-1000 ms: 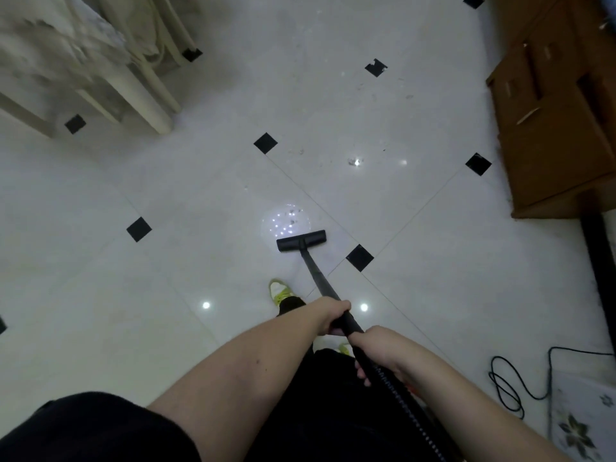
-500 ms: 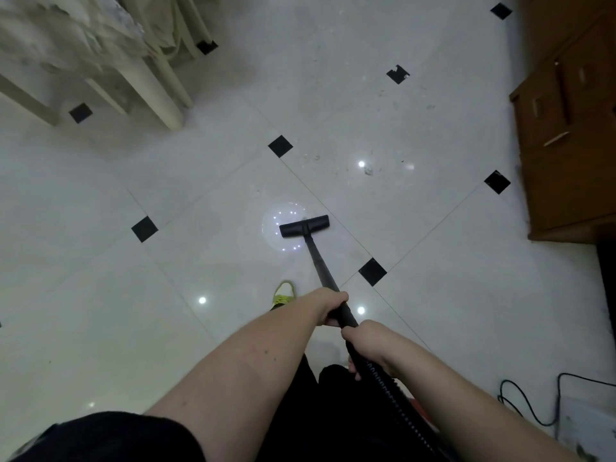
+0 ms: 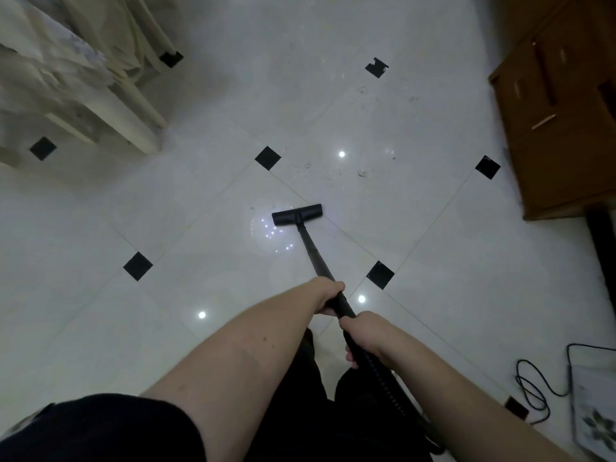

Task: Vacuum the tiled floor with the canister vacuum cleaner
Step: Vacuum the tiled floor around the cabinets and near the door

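A black vacuum wand [image 3: 311,248] runs from my hands down to a flat black floor head [image 3: 297,214] resting on the white tiled floor [image 3: 206,228] with small black diamond insets. My left hand [image 3: 328,295] grips the wand higher up the tube. Just behind it, my right hand [image 3: 361,331] holds the wand where the ribbed black hose [image 3: 386,381] begins. Bits of dirt [image 3: 361,172] lie on the tile beyond the floor head. The canister itself is out of sight.
A pale draped chair or table with cream legs [image 3: 133,125] stands at the upper left. A brown wooden cabinet [image 3: 563,135] fills the right edge. A black cable [image 3: 533,391] coils at the lower right beside a flowered mat [image 3: 596,418].
The floor head has slid forward and to the right across the tile, toward the dirt. The view has shifted, and my foot in the yellow shoe is no longer visible.
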The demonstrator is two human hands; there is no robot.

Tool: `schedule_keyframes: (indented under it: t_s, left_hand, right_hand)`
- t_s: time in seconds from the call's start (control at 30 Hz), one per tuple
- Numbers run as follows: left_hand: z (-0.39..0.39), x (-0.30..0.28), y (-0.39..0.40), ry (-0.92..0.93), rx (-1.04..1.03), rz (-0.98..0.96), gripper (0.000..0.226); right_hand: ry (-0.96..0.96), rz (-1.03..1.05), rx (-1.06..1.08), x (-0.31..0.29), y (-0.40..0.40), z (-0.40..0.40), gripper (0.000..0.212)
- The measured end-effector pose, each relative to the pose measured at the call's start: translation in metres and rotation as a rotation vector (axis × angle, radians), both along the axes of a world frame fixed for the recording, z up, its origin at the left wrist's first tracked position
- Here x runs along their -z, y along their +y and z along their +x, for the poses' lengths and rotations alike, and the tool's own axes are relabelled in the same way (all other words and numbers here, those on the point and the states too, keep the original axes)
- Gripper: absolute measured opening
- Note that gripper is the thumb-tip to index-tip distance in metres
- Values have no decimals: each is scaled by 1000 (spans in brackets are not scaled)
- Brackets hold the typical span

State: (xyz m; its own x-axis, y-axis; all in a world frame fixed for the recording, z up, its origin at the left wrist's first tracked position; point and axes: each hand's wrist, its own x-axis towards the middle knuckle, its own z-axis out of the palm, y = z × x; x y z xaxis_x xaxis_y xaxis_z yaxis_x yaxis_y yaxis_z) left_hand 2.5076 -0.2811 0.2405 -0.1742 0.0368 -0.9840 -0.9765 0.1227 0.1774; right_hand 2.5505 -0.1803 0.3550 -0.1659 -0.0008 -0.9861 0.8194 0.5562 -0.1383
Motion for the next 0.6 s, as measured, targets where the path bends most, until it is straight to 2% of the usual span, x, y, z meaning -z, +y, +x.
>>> schedule_keyframes:
  t_s: [0.2,0.47,0.6]
  left_hand:
    - [11,-15,3,-22,23,49,11]
    - [69,-29,34,-73,65,59,13]
    - [78,-29,39,-58,60,45,13]
  right_hand:
    - [-2,-5,40,-12,4,11,23]
    - [-48,-37,-13,-35,36,65,23]
    - [-44,-64,53,-35,44,74,21]
